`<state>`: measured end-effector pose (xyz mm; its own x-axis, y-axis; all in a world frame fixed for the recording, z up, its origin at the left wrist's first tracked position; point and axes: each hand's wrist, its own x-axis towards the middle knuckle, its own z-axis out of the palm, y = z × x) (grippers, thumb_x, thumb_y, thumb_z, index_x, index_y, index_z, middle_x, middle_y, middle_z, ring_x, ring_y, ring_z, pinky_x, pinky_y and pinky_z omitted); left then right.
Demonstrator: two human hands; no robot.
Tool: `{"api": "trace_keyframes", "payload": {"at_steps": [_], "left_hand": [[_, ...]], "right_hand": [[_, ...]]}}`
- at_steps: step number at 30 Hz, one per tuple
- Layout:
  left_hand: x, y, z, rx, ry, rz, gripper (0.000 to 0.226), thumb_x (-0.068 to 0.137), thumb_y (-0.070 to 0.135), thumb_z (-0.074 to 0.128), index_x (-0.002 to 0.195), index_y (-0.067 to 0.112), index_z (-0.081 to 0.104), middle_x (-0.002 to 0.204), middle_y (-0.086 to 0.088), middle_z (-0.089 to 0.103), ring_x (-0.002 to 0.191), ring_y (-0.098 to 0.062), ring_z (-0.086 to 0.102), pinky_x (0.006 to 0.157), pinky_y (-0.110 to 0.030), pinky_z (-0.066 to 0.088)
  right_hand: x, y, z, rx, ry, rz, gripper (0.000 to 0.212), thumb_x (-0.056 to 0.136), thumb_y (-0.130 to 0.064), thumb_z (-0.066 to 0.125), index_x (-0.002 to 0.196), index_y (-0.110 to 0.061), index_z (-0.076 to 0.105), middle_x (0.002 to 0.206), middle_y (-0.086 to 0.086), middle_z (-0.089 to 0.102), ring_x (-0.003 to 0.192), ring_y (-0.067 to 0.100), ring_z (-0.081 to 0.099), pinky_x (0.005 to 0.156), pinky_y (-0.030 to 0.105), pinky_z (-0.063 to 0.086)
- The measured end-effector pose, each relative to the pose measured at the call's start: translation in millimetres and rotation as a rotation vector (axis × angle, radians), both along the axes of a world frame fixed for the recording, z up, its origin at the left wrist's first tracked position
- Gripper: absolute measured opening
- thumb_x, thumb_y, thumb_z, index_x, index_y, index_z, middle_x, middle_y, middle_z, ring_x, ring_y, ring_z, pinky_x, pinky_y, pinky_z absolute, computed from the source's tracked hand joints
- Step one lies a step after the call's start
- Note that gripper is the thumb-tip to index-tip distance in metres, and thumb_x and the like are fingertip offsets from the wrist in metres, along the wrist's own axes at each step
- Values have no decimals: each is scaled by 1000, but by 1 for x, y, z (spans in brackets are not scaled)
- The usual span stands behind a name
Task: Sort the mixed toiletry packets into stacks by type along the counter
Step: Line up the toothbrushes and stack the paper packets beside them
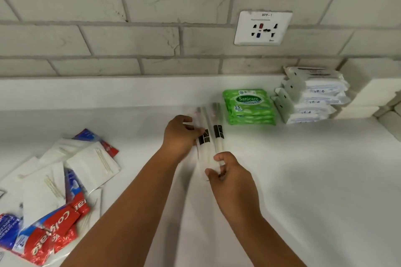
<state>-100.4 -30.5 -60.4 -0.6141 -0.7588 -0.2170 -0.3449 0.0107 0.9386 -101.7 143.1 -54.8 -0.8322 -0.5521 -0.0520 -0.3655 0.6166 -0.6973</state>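
Hands (180, 134) (232, 178) holding two toothbrush packets (213, 136)

Mixed packet pile (58, 191) at counter (303, 180) left, wipe stacks (249, 107) far right by wall, toothbrush packets (211, 136) between.

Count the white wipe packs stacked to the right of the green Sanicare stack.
4 white wipe packs, one on top of another against the wall at the counter's far right, beside the green Sanicare stack. More could be hidden behind.
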Motion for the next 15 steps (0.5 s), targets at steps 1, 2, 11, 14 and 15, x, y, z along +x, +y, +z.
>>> {"api": "trace_keyframes", "payload": {"at_steps": [1, 2, 11, 14, 15], "left_hand": [[-4, -2, -3, -59, -34, 0, 49, 76, 22, 80, 117, 14, 55, 97, -4, 67, 80, -18, 67, 67, -28, 56], [-8, -3, -5, -118, -71, 1, 49, 76, 26, 80, 118, 16, 56, 97, -2, 67, 82, -18, 67, 69, -27, 54], [-9, 1, -16, -612, -230, 7, 46, 85, 45, 66, 125, 24, 57, 121, 7, 58, 112, -18, 53, 91, -32, 46], [14, 15, -18, -778, -192, -159, 49, 92, 54, 45, 133, 29, 54, 137, 10, 53, 126, -14, 46, 101, -31, 40], [21, 21, -21, -818, -219, -223, 54, 92, 58, 37, 137, 30, 49, 143, 11, 48, 133, -11, 41, 106, -32, 37]], "right_hand": [[-4, -2, 1, 33, 45, 33, 25, 90, -37, 57, 115, -34, 51, 72, -9, 58, 76, 12, 60, 68, 28, 50], [-8, -3, 0, 56, 76, 61, 24, 92, -38, 55, 115, -33, 51, 75, -9, 60, 78, 12, 61, 68, 28, 49], [-38, -4, -21, -59, 430, 149, 16, 84, -28, 67, 100, -26, 63, 91, -6, 58, 84, 19, 56, 65, 32, 51], [-61, -6, -31, -128, 475, 177, 30, 89, -25, 54, 118, -22, 61, 114, -4, 60, 102, 21, 54, 84, 37, 52], [-67, -8, -36, -132, 472, 178, 34, 90, -27, 51, 122, -20, 61, 121, -3, 61, 110, 22, 55, 89, 39, 51]]}}
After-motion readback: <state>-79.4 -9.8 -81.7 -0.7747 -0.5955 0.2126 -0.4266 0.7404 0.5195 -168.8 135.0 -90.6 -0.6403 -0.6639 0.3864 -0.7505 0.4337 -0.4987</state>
